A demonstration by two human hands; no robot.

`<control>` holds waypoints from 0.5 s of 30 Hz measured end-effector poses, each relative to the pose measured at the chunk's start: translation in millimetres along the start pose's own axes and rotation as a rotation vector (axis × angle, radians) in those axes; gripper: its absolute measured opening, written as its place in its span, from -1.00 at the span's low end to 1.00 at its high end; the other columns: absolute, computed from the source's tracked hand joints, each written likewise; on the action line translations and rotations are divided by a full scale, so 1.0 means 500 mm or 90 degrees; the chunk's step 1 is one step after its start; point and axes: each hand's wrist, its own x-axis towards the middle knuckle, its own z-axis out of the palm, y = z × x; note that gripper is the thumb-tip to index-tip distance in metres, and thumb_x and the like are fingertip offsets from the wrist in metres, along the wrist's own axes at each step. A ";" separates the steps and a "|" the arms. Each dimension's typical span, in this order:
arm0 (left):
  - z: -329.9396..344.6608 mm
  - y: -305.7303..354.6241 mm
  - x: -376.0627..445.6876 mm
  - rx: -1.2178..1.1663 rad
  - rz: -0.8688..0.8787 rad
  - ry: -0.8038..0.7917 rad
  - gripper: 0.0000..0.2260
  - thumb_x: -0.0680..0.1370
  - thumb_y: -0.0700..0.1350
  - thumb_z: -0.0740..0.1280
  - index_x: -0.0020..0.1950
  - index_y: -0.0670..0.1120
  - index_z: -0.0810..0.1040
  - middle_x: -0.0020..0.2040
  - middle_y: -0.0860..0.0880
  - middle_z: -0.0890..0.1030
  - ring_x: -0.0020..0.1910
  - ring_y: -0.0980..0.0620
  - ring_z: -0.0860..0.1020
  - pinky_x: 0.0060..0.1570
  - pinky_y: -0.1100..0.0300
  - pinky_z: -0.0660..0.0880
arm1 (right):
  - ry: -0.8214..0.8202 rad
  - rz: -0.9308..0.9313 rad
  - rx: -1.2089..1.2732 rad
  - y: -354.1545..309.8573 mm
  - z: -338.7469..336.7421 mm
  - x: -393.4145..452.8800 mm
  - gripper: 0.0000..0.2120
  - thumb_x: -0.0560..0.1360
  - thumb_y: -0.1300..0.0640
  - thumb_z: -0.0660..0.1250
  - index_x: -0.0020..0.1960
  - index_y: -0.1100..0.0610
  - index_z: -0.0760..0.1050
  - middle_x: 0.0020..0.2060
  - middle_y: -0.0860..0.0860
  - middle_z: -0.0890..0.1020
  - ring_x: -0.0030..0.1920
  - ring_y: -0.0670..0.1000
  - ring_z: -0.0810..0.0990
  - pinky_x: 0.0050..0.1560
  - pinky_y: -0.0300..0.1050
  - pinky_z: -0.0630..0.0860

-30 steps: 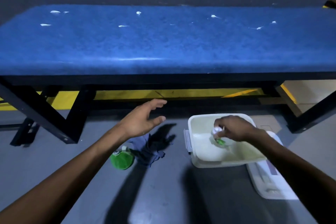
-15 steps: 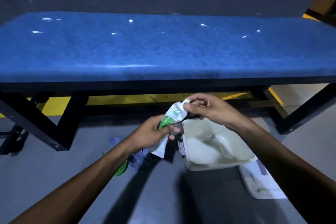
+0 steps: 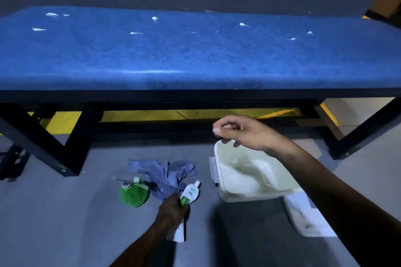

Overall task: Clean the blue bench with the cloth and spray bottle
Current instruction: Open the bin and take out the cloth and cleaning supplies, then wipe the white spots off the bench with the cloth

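Left hand [image 3: 172,209]: low over the floor, fist wrapped around a white-and-green tube [image 3: 188,196], nozzle pointing up and away.
Cloth [image 3: 163,174]: crumpled on the floor, touching the left hand's far side.
Spray bottle [image 3: 134,194]: just left of that hand, beside the cloth.
Right hand [image 3: 240,131]: empty, thumb and forefinger pinched together, above the white tub [image 3: 221,188], farther from the cloth.
Blue bench [image 3: 195,56]: beyond everything, long axis left to right, white smears on top.
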 end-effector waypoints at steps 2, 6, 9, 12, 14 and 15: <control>0.002 0.011 -0.010 0.023 0.014 -0.001 -0.83 0.38 0.12 0.29 -0.07 0.13 0.47 0.09 -0.06 0.70 0.13 -0.07 0.63 -0.06 0.19 0.42 | -0.006 0.008 -0.011 0.005 0.004 -0.002 -0.75 0.54 -0.08 0.39 0.13 0.04 0.59 0.01 0.15 0.66 0.00 0.03 0.69 -0.13 -0.20 0.51; -0.058 0.078 -0.060 0.121 0.079 0.001 -0.56 0.47 0.18 0.20 0.24 -0.02 0.51 0.18 -0.05 0.66 0.21 -0.09 0.59 0.08 0.11 0.48 | -0.022 0.022 -0.030 0.018 0.010 -0.001 -0.75 0.54 -0.08 0.40 0.12 0.04 0.59 0.00 0.06 0.68 -0.01 -0.01 0.69 -0.15 -0.21 0.52; -0.174 0.174 -0.128 0.292 0.152 -0.092 -0.59 0.55 0.08 0.21 0.33 -0.09 0.45 0.28 -0.13 0.59 0.25 -0.17 0.55 0.11 0.07 0.46 | -0.014 0.031 -0.047 0.039 0.031 0.010 -0.77 0.54 -0.09 0.40 0.10 0.02 0.59 -0.07 0.02 0.70 -0.05 -0.01 0.70 -0.15 -0.20 0.52; -0.312 0.279 -0.216 0.481 0.208 -0.187 -0.69 0.64 0.05 0.20 0.32 -0.05 0.47 0.34 -0.11 0.55 0.32 -0.18 0.50 0.21 0.06 0.41 | 0.014 0.040 -0.076 0.080 0.084 0.041 -0.79 0.54 -0.06 0.40 0.08 0.04 0.59 -0.10 0.03 0.71 -0.15 -0.05 0.66 -0.14 -0.26 0.48; -0.420 0.327 -0.291 0.477 0.283 -0.161 -0.68 0.63 0.13 0.22 0.35 0.07 0.46 0.33 0.02 0.56 0.31 -0.08 0.53 0.19 0.15 0.42 | 0.037 0.048 -0.123 0.109 0.143 0.064 -0.81 0.53 -0.03 0.40 0.07 0.05 0.58 -0.07 0.01 0.70 -0.13 -0.05 0.63 -0.12 -0.27 0.47; -0.475 0.348 -0.331 0.422 0.333 -0.124 -0.66 0.63 0.16 0.23 0.38 0.12 0.45 0.30 0.11 0.59 0.26 0.03 0.57 0.16 0.22 0.45 | 0.033 0.053 -0.153 0.121 0.176 0.076 -0.82 0.51 -0.03 0.41 0.04 0.03 0.57 -0.06 0.00 0.70 -0.10 -0.03 0.64 -0.09 -0.26 0.49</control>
